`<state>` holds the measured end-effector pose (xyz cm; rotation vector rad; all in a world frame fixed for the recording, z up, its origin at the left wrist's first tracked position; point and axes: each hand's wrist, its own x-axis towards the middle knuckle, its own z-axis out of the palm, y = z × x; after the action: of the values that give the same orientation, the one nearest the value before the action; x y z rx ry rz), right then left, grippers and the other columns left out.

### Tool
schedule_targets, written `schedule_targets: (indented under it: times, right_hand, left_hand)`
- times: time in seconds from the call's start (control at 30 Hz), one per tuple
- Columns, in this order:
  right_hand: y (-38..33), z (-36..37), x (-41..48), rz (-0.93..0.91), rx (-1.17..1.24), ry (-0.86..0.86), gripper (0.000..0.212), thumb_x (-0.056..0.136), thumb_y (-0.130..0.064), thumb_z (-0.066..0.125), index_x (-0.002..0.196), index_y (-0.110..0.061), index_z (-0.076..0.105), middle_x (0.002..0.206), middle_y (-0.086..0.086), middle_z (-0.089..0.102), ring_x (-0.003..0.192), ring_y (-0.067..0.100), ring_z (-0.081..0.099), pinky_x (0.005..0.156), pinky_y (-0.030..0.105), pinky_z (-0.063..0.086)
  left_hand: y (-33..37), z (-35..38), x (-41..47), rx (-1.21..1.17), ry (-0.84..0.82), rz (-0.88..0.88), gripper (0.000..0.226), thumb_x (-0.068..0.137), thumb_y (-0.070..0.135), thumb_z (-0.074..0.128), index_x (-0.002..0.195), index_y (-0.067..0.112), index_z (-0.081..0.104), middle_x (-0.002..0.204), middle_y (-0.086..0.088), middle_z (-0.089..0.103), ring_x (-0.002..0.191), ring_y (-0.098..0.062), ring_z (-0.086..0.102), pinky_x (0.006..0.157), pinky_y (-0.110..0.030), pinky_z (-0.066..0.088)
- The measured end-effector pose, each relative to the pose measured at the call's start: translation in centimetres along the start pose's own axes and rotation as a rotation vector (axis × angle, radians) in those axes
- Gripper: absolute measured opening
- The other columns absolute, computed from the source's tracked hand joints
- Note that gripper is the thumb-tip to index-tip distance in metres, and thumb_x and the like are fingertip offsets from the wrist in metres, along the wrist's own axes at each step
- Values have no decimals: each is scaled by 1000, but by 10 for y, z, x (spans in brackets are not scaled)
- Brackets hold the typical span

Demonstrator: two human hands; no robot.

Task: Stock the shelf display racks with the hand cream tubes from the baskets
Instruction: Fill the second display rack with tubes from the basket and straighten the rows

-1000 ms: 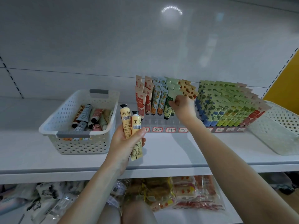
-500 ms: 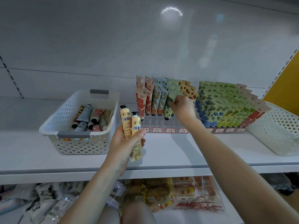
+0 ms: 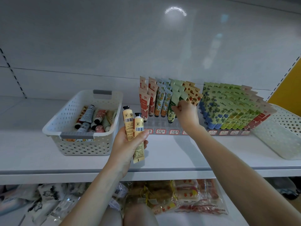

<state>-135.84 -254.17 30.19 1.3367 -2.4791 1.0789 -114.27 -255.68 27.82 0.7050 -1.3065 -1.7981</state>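
My left hand (image 3: 127, 144) grips two yellow hand cream tubes (image 3: 133, 129) upright, black caps on top, in front of the shelf between the basket and the rack. My right hand (image 3: 184, 111) reaches into the left display rack (image 3: 162, 126) and pinches a green tube (image 3: 175, 101) standing in the green row. That rack holds red, blue-orange, green and strawberry-print tubes in rows. A second rack (image 3: 228, 110) to the right is packed with several green, blue and red tubes. The white perforated basket (image 3: 70, 115) at left holds several loose tubes.
Another white perforated basket (image 3: 280, 132) stands at the far right of the white shelf (image 3: 179, 154). Price labels line the rack fronts. Bagged snacks (image 3: 179, 196) lie on the lower shelf. A yellow panel borders the right edge.
My right hand has shifted slightly within the green row of the left rack. My left hand and its two yellow tubes have stayed put.
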Motion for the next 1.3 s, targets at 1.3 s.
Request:
schedule_targets:
  times: [1.3]
  right_hand:
    - [-19,-29,-13,43,67,75,30,92,-21,56,113,1,57,99,15,65,88,29,61,75,30,47]
  left_hand:
    - [17,5,-16,25,-31,-10,32,71,20,70,100,14,60,81,-2,69,69,-14,69,61,-23,54]
